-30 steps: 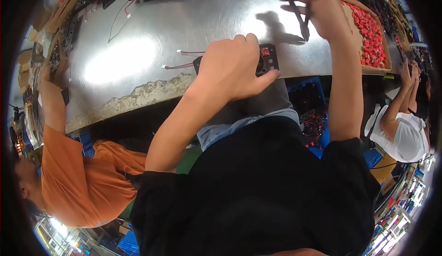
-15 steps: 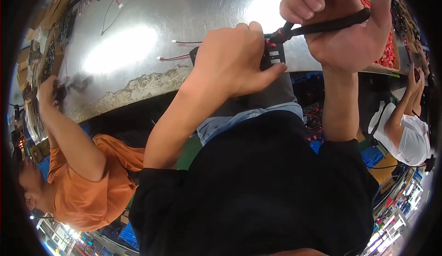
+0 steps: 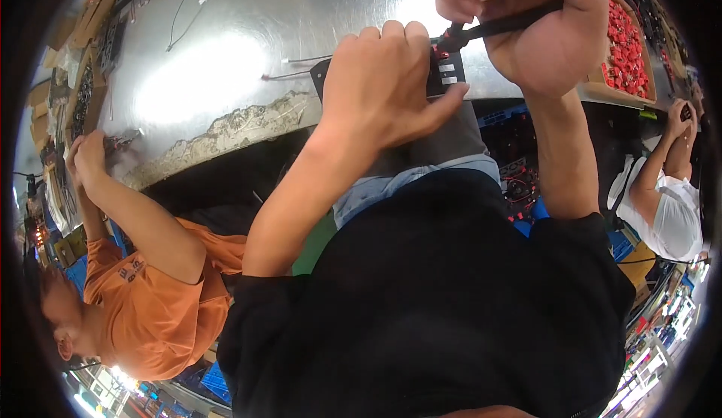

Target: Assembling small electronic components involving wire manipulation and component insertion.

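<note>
A flat black slotted part lies at the worktable's near edge. My left hand is closed over it, knuckles up and thumb stretched to the right along its near side. Two thin leads with small white plugs stick out to the left of the part. My right hand is closed around the black handles of pliers. The pliers' head meets a small red piece at the part's right end. The exact grip of the jaws is too small to make out.
Right of my right hand stands a cardboard box of small red pieces. The metal table has a rough, chipped near edge. A co-worker in orange works at left, another in white at right. Loose wires lie farther back.
My right hand and the pliers have shifted left and up in the picture, still at the red piece. My left hand keeps its hold. The orange-clad co-worker's arms have moved.
</note>
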Tool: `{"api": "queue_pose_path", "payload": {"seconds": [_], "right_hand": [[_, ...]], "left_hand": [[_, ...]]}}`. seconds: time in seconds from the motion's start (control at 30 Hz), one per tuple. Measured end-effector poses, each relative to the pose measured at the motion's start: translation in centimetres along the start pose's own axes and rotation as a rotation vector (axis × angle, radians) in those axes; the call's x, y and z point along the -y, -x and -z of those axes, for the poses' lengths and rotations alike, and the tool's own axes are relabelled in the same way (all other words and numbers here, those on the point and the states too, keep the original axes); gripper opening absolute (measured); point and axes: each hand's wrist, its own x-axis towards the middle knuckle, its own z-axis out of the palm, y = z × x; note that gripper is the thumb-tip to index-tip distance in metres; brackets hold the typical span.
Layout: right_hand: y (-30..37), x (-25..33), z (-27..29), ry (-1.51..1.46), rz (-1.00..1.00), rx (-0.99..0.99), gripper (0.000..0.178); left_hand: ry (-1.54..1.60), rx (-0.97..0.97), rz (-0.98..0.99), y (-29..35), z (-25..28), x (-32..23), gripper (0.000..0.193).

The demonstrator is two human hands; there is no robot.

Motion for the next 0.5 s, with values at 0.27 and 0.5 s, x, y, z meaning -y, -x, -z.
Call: {"api": "queue_pose_path", "payload": {"seconds": [0.27,0.5], "right_hand": [[1.0,3.3,-5.7,0.678,-0.059,-0.655,0.039],[1.8,3.1,-2.8,-0.135,-0.031,-0.447,0.039]], "left_hand": [[-0.013,0.017,0.037,-0.1,0.0,0.2,0.059],[-0.006,0.034,0.032,-0.2,0.0,0.4,0.059]]}}
